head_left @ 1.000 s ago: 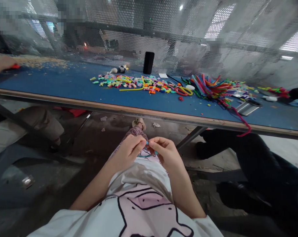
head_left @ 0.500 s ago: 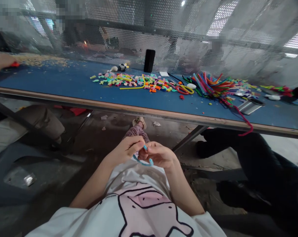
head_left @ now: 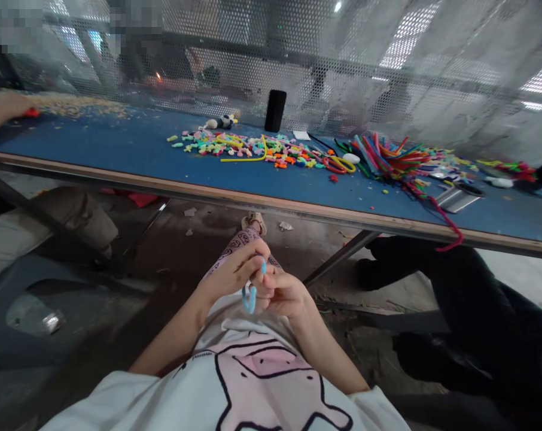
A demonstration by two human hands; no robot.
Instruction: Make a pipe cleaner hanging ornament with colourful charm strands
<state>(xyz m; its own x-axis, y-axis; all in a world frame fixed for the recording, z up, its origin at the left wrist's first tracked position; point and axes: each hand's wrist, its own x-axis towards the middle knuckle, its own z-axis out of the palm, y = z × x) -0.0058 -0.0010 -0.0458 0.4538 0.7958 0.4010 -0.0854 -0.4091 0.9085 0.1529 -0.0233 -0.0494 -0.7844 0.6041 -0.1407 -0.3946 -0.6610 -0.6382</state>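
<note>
Both hands meet above my lap, below the table's front edge. A light blue fuzzy stem [head_left: 249, 300] is bent into a small loop that hangs under my fingers. My left hand [head_left: 236, 269] pinches its upper end between thumb and index finger. The fingers of my right hand [head_left: 286, 292] are closed on the same stem from the other side, thumb against its upper end. Part of the stem is hidden behind the fingers.
The blue table [head_left: 154, 158] carries many small colourful twisted pieces [head_left: 212, 142], a yellow stem [head_left: 244, 160], a bundle of coloured stems [head_left: 387, 155], a metal can [head_left: 459, 197] and a black upright object [head_left: 275, 111]. Another person's hand [head_left: 6, 111] is at far left; dark-clothed legs are at right.
The loose end of the blue stem has swung left and down into a tighter loop. My hands have turned slightly and stay together. The camera view has shifted a little.
</note>
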